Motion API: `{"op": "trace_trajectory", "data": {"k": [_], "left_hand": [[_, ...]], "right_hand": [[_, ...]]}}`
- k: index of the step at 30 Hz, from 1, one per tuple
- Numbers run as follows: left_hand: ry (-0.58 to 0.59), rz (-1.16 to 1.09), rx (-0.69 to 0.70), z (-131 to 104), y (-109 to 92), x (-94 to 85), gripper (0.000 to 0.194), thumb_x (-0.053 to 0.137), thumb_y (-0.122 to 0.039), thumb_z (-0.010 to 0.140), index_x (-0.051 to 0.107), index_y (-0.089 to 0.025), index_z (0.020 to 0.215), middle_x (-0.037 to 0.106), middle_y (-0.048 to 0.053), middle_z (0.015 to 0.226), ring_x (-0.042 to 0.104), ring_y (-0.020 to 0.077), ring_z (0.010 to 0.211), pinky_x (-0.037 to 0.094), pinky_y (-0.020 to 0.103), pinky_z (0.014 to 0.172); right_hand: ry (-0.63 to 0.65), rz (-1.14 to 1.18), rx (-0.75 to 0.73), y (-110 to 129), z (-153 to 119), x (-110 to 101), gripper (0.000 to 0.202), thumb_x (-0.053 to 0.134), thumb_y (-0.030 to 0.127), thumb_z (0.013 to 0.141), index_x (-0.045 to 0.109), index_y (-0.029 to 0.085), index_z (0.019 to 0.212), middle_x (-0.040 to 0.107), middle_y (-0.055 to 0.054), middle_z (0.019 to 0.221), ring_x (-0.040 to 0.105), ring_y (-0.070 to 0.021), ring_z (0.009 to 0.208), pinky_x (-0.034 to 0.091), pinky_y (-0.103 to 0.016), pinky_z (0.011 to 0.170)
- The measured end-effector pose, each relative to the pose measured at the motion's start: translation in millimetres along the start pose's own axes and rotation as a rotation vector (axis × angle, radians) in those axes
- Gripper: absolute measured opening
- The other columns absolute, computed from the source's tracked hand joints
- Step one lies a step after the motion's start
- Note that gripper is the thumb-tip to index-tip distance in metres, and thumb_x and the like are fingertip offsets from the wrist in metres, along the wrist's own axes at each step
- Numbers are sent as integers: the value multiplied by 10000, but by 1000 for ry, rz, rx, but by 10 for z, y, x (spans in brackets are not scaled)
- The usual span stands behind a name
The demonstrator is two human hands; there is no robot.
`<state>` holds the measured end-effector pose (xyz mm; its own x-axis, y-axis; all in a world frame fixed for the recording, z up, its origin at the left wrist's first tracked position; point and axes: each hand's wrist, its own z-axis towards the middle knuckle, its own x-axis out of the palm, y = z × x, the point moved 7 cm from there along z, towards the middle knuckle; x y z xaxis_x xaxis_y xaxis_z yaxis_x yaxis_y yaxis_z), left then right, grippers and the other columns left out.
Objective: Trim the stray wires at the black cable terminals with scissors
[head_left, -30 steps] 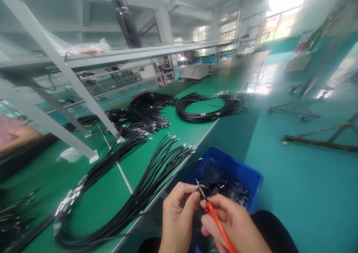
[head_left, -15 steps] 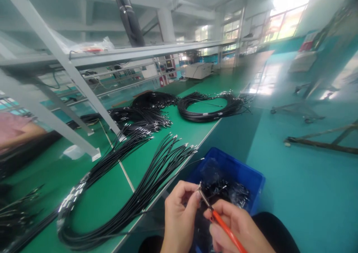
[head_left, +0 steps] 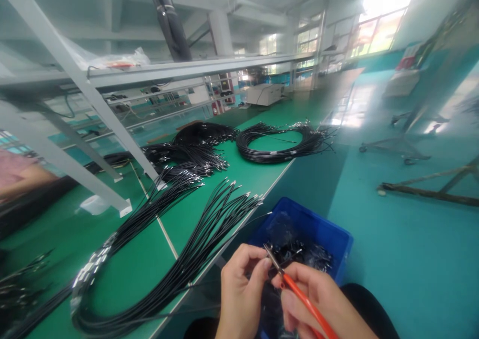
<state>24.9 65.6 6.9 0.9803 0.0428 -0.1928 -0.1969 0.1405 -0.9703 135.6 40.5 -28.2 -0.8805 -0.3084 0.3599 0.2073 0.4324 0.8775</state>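
Note:
My right hand (head_left: 312,296) is closed round a red-handled tool (head_left: 305,299) with a slim metal tip. That tip reaches up to the fingertips of my left hand (head_left: 245,284), whose thumb and forefinger are pinched together. What they pinch is too small to make out. Both hands are above the near side of a blue bin (head_left: 335,229) that holds small black and clear parts. Left of them, a long looped bundle of black cables (head_left: 179,264) with metal ends lies on the green table (head_left: 116,284).
A coiled cable ring (head_left: 269,154) and more cable bundles (head_left: 198,154) lie farther back on the table. White shelf posts (head_left: 108,124) stand at the left. A person's arm (head_left: 28,179) shows at the far left. Wheeled stand legs (head_left: 396,152) are on the right.
The red-handled tool has turned slightly, and its tip has shifted a little up and left by my left fingertips. The view has moved slightly.

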Motion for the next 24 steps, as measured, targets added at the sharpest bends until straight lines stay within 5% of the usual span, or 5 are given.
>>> {"op": "trace_trajectory", "data": {"k": [3, 8, 14, 19, 24], "left_hand": [[-1, 1, -11, 7, 19, 1, 83, 599, -225, 780, 633, -164, 734, 608, 14, 681, 562, 153, 635, 449, 229, 604], [-15, 51, -37, 36, 15, -33, 86, 614, -253, 760, 641, -172, 753, 643, 16, 697, 571, 167, 647, 438, 229, 596], [-34, 193, 61, -18, -67, 19, 71, 611, -218, 759, 610, -183, 696, 608, -8, 646, 569, 155, 604, 417, 228, 578], [-42, 263, 185, -107, -123, 122, 118, 582, -176, 777, 592, -194, 661, 568, -16, 624, 541, 134, 565, 383, 219, 551], [-85, 373, 264, -155, -182, 137, 142, 578, -192, 789, 592, -200, 648, 533, -9, 615, 512, 132, 554, 357, 222, 532]], "right_hand": [[-33, -82, 36, -46, -1, -34, 263, 655, 351, 704, 505, 162, 808, 573, 24, 488, 345, -29, 314, 251, -155, 369], [-58, -48, -102, -124, -28, -86, 182, 656, 115, 585, 559, 150, 735, 469, 74, 553, 360, -52, 468, 249, -170, 458], [-493, 93, -409, 128, -131, -304, 367, 730, 235, 601, 545, 214, 918, 601, 21, 672, 527, -126, 577, 416, -228, 551], [-499, 197, -456, 278, -69, -255, 353, 726, 340, 676, 522, 212, 933, 621, 11, 683, 511, -106, 491, 409, -215, 472], [-547, 177, -405, 232, -12, -273, 359, 762, 223, 621, 520, 208, 886, 557, 66, 572, 498, -95, 458, 390, -188, 440]]}}
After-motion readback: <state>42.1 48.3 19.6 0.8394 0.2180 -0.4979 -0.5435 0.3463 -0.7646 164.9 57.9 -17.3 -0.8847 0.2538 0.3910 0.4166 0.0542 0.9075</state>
